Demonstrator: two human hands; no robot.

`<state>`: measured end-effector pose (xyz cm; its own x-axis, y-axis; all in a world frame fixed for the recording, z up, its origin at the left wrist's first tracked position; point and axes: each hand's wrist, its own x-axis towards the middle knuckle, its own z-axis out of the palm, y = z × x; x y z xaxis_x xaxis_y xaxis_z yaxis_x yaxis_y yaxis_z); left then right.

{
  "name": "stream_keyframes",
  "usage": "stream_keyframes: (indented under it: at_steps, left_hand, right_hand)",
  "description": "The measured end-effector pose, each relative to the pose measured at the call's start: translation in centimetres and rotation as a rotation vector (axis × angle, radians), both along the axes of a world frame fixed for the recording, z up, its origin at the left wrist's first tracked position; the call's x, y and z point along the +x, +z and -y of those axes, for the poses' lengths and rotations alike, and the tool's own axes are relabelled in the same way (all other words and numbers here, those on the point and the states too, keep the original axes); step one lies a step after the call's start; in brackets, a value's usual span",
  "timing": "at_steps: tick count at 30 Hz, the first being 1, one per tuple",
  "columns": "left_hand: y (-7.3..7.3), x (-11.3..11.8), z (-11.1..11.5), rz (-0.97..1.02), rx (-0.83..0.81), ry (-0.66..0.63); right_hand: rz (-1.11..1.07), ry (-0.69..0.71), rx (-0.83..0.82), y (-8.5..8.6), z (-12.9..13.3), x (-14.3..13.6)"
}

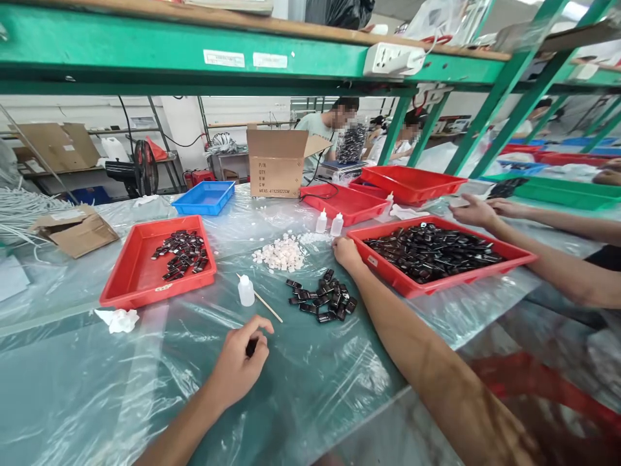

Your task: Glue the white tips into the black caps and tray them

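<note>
My left hand (242,359) is over the near part of the table, its fingers curled around a small black plastic piece (251,347) that is mostly hidden. My right hand (347,253) is closed at the left corner of a red tray (412,289) heaped with black pieces (431,252); what its fingers hold, if anything, is hidden. Between my hands lies a loose pile of shiny black pieces (327,298). Behind it is a heap of small white pieces (281,252). A white squeeze bottle (246,291) stands beside a thin wooden stick (268,307).
At left, a red tray (130,259) holds more black pieces, with crumpled tissue (118,320) before it. Behind are a blue tray (204,198), a carton (275,165) and two small bottles (328,222). A co-worker's hands (473,210) reach in from the right. A green shelf beam (169,58) crosses overhead.
</note>
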<state>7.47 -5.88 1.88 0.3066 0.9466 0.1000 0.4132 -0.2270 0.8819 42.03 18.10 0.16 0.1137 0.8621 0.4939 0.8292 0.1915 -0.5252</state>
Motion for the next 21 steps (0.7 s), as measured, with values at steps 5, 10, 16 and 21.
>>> stream_keyframes:
  at_steps: [5,10,16,21]
  left_hand:
    - [0.0,0.6,0.5,-0.006,0.005,-0.062]
    - [0.3,0.0,0.4,0.009,0.04,-0.046]
    - [-0.2,-0.5,0.1,0.058,0.076,-0.052]
    - [-1.0,-0.4,-0.1,0.2,-0.016,0.005]
  right_hand:
    - [0.007,-0.091,-0.212,-0.3,-0.5,0.7]
    - [0.117,-0.19,-0.393,-0.4,0.2,0.4]
    - [0.276,-0.234,-0.503,0.4,1.1,-0.3]
    - [0.354,-0.146,-0.496,2.4,1.9,-1.0]
